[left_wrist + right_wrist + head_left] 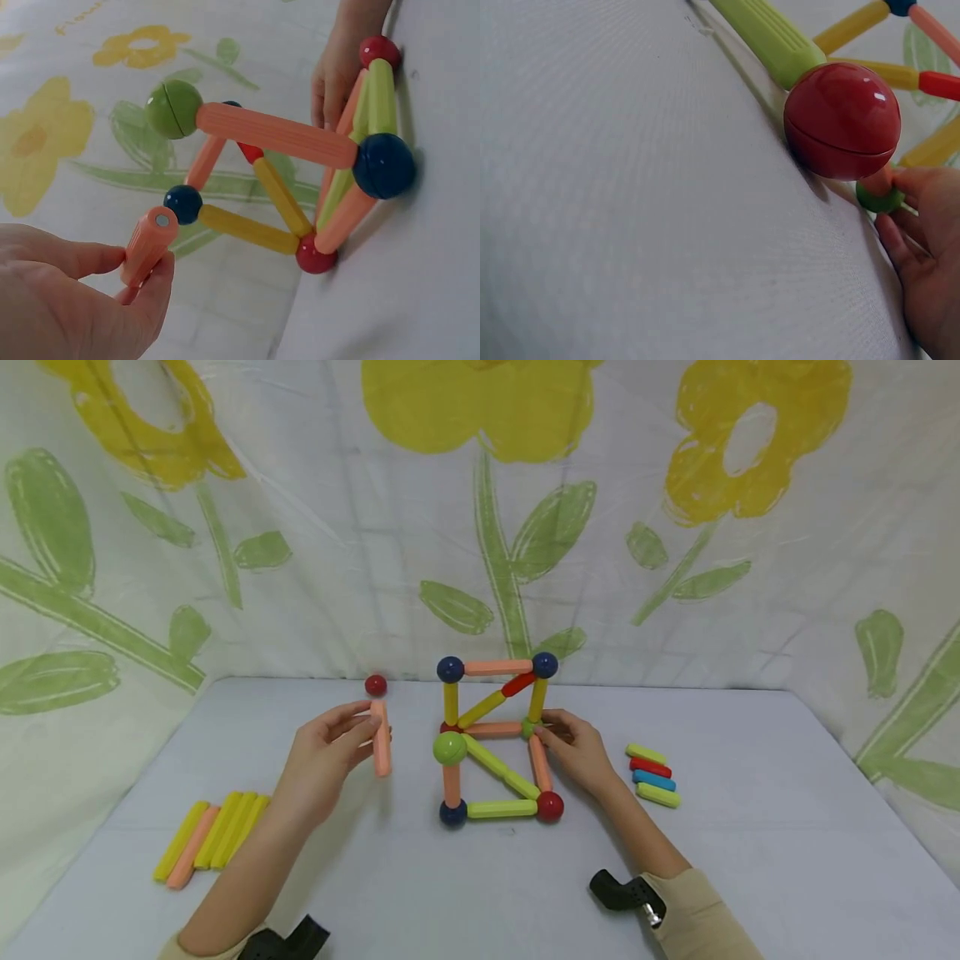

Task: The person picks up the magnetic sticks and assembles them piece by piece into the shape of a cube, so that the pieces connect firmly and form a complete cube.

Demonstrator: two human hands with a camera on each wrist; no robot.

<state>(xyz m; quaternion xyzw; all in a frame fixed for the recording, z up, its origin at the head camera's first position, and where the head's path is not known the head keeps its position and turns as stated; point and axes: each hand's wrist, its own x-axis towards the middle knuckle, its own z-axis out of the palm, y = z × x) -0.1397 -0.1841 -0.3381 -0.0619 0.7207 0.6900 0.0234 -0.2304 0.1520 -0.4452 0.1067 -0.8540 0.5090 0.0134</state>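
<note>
Between thumb and fingers, my left hand [322, 756] pinches a salmon-pink magnetic rod [382, 739], held upright left of the built frame; its end with a metal disc shows in the left wrist view. The frame has rods joined by balls: a light green ball [450, 748] tops the front left upright, over a dark blue ball [453, 813]. A red ball [550, 807] forms the front right corner. My right hand [579, 752] pinches the small green ball [880, 196] at the rear right bottom corner. Two dark blue balls [183, 205] sit at the rear top.
A loose red ball [376, 685] lies at the table's back edge, behind my left hand. Several yellow rods [180, 841] and a pink rod [193, 848] lie at left, partly behind my forearm. Short rods [654, 780] in green, red and blue lie at right. A flowered curtain hangs behind.
</note>
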